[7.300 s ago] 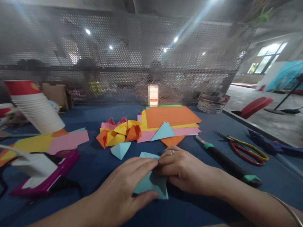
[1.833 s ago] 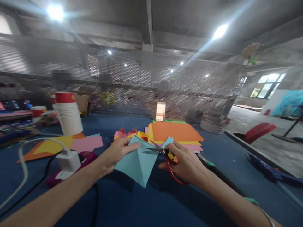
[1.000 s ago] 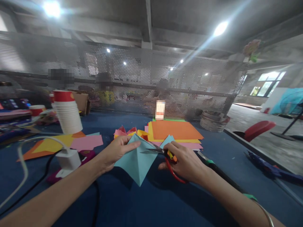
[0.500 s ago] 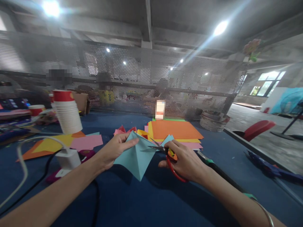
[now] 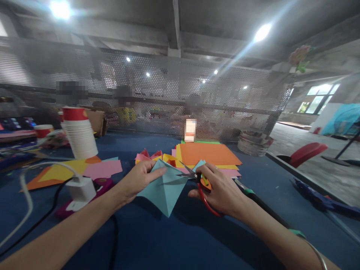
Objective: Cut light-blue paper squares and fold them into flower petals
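The left hand (image 5: 138,177) pinches folded blue paper (image 5: 165,191). The right hand (image 5: 221,187) is curled around red and yellow scissors (image 5: 196,175), their blades apart at the paper's edge.

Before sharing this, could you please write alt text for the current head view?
A person's left hand holds a creased light-blue paper sheet while the right hand holds open red-and-yellow-handled metal scissors at its edge. Beyond, on a dark blue table, lie stacked coloured paper sheets, with stacked white paper cups to the left.
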